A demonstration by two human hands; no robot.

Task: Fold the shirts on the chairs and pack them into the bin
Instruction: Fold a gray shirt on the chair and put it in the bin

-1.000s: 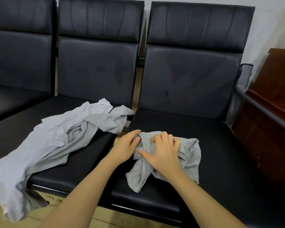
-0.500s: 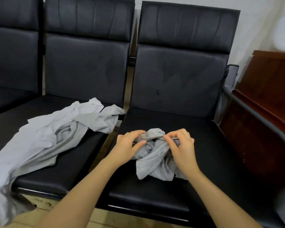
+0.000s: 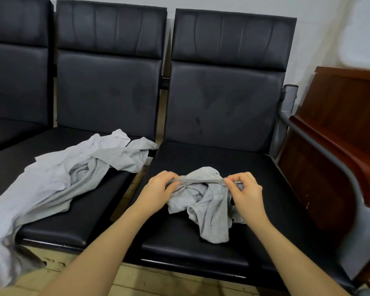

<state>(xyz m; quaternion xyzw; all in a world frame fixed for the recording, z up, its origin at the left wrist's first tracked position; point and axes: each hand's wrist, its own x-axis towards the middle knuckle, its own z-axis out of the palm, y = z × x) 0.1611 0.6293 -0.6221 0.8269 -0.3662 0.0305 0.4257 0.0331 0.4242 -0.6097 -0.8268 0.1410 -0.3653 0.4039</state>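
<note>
Head view: small grey shirt held by both hands on the right-hand seat

Head view, looking down at black chairs. Left hand [image 3: 158, 189] and right hand [image 3: 245, 190] each pinching one end of a taut hem band on a crumpled small grey shirt [image 3: 207, 208], resting mid-seat on the right-hand chair [image 3: 201, 248]. Left of that chair, a pile of unfolded grey shirts [image 3: 68, 178]. No bin visible. Seemingly opening the garment out; next, likely spreading flat before folding.
</note>
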